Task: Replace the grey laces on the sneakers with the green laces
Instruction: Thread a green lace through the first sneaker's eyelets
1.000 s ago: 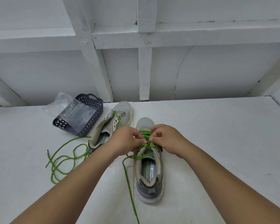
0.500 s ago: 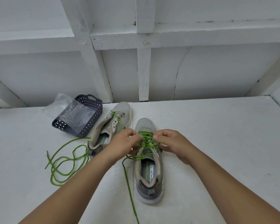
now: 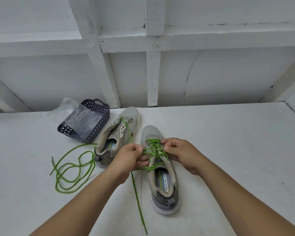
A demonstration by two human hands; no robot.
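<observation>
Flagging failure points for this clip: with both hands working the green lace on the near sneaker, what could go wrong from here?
1. The long free end trails toward the table edge beside the left hand; a forearm could snag it and drag the lacing uneven.
2. The right hand pinches the green lace where the crossings bunch; a crossing may twist or an eyelet get skipped.
3. The far sneaker has only begun, and its loose lace lies in overlapping loops that could knot.

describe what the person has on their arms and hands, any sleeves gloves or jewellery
Both forearms are bare all the way to the bottom edge of the frame: no sleeve shows. The left hand and the right hand wear no gloves, and no watch, bracelet or ring is visible. The fingernails look short and unpainted.
</observation>
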